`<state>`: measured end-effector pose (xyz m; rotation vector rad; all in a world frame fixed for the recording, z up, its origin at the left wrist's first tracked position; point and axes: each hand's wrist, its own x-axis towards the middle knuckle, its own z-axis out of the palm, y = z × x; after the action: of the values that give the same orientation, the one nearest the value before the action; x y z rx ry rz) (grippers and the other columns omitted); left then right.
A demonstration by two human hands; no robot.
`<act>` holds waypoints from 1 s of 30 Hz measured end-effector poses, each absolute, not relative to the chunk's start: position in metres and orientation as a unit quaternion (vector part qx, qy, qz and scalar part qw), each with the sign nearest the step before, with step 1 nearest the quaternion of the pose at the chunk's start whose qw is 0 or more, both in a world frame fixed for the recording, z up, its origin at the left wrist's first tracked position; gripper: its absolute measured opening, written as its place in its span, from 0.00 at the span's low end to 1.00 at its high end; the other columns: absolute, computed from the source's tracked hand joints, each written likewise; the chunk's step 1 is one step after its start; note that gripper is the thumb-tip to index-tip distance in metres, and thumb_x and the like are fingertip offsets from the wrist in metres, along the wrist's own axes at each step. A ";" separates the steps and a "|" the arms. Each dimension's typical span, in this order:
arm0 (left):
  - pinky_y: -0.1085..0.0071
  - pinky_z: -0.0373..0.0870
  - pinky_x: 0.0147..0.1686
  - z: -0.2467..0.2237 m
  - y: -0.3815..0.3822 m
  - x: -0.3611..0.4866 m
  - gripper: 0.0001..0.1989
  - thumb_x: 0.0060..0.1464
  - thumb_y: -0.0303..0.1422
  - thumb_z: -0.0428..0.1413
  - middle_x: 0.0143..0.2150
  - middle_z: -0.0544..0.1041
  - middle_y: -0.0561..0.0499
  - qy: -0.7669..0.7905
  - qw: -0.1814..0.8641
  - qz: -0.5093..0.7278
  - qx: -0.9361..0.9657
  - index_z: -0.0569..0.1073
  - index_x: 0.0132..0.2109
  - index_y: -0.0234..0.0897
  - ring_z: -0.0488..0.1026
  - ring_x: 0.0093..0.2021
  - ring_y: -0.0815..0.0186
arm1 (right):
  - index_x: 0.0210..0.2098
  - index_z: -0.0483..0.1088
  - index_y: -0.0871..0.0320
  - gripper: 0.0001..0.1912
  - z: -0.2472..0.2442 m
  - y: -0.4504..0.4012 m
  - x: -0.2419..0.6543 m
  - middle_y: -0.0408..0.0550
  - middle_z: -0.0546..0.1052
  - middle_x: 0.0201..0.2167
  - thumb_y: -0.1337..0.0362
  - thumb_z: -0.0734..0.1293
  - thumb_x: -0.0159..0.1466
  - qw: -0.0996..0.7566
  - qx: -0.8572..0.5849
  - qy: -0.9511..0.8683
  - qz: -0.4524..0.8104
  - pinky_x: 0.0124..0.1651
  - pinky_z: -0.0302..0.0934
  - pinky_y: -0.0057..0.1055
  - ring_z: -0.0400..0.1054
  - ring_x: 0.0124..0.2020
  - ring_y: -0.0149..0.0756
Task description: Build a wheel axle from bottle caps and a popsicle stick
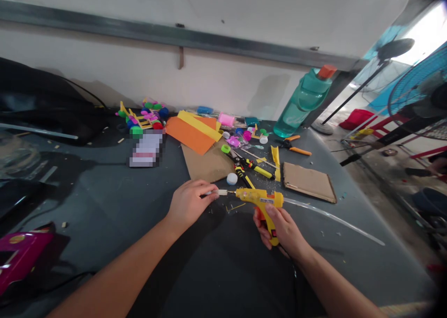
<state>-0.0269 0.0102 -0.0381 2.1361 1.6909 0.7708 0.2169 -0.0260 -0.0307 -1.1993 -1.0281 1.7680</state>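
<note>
My right hand is wrapped round the handle of a yellow glue gun, fingers by its orange trigger. A long clear glue stick sticks out of the gun's back end. Between the thumb and fingers of my left hand is a small bundle of short white sticks. The gun's nozzle points left and is at the sticks' right end; whether they touch I cannot tell. Just behind lie a white bottle cap and pliers with yellow and black handles.
A teal bottle stands at the back right near orange-handled pliers. Cardboard pieces, orange paper, a blurred phone-like thing and colourful caps lie about. A magenta device is at the left; a fan stands beyond.
</note>
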 end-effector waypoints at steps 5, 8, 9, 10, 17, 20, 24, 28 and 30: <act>0.70 0.68 0.40 -0.038 0.011 -0.027 0.05 0.55 0.38 0.58 0.40 0.79 0.59 0.590 0.158 0.274 0.743 0.78 0.39 0.50 0.74 0.40 0.66 | 0.26 0.67 0.61 0.23 -0.031 -0.026 0.217 0.39 0.65 0.19 0.46 0.62 0.61 0.372 -0.467 -0.397 0.697 0.11 0.55 0.20 0.53 0.12 0.21; 0.70 0.68 0.40 -0.039 0.011 -0.028 0.05 0.55 0.38 0.58 0.40 0.79 0.59 0.590 0.160 0.280 0.740 0.78 0.39 0.50 0.74 0.40 0.66 | 0.26 0.67 0.62 0.23 -0.031 -0.026 0.217 0.39 0.65 0.19 0.46 0.62 0.61 0.374 -0.465 -0.400 0.696 0.11 0.55 0.20 0.53 0.12 0.21; 0.70 0.68 0.40 -0.039 0.011 -0.028 0.05 0.55 0.38 0.58 0.40 0.79 0.59 0.591 0.161 0.282 0.739 0.78 0.39 0.50 0.74 0.40 0.66 | 0.27 0.67 0.62 0.23 -0.031 -0.026 0.217 0.39 0.65 0.19 0.46 0.62 0.61 0.375 -0.464 -0.400 0.696 0.11 0.55 0.20 0.53 0.13 0.21; 0.70 0.68 0.40 -0.039 0.011 -0.028 0.05 0.55 0.38 0.58 0.40 0.80 0.59 0.592 0.162 0.284 0.737 0.78 0.39 0.50 0.75 0.41 0.66 | 0.27 0.67 0.62 0.23 -0.031 -0.026 0.217 0.40 0.66 0.20 0.45 0.62 0.60 0.375 -0.463 -0.401 0.696 0.11 0.55 0.20 0.53 0.13 0.21; 0.70 0.69 0.40 -0.040 0.011 -0.028 0.06 0.55 0.39 0.57 0.40 0.80 0.59 0.594 0.170 0.287 0.732 0.78 0.39 0.49 0.75 0.40 0.66 | 0.26 0.67 0.62 0.24 -0.030 -0.028 0.215 0.39 0.65 0.18 0.45 0.62 0.60 0.376 -0.463 -0.395 0.698 0.10 0.54 0.19 0.53 0.12 0.21; 0.70 0.69 0.41 -0.039 0.011 -0.028 0.06 0.55 0.39 0.57 0.40 0.80 0.58 0.596 0.172 0.291 0.728 0.78 0.39 0.49 0.75 0.41 0.65 | 0.26 0.67 0.62 0.24 -0.029 -0.028 0.214 0.39 0.65 0.18 0.44 0.62 0.60 0.374 -0.465 -0.398 0.697 0.11 0.54 0.20 0.53 0.12 0.21; 0.69 0.69 0.40 -0.037 0.011 -0.028 0.07 0.55 0.39 0.57 0.40 0.80 0.58 0.599 0.178 0.290 0.725 0.78 0.39 0.49 0.75 0.41 0.65 | 0.27 0.67 0.62 0.24 -0.028 -0.028 0.214 0.40 0.66 0.19 0.44 0.62 0.59 0.374 -0.468 -0.398 0.695 0.11 0.54 0.20 0.53 0.12 0.21; 0.69 0.69 0.41 -0.037 0.011 -0.028 0.06 0.55 0.39 0.57 0.41 0.80 0.58 0.602 0.185 0.290 0.721 0.78 0.39 0.49 0.75 0.41 0.65 | 0.26 0.66 0.61 0.25 -0.027 -0.028 0.213 0.38 0.64 0.18 0.43 0.62 0.60 0.365 -0.464 -0.403 0.699 0.11 0.53 0.20 0.52 0.12 0.21; 0.69 0.69 0.41 -0.037 0.011 -0.028 0.06 0.55 0.39 0.57 0.41 0.80 0.58 0.602 0.186 0.293 0.719 0.78 0.39 0.49 0.75 0.41 0.65 | 0.26 0.66 0.61 0.25 -0.029 -0.028 0.214 0.39 0.64 0.18 0.43 0.62 0.60 0.364 -0.465 -0.404 0.699 0.11 0.54 0.20 0.52 0.12 0.21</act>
<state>-0.0278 0.0107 -0.0370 2.0260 1.6945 0.8248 0.2139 -0.0278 -0.0291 -1.1952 -1.0385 1.7990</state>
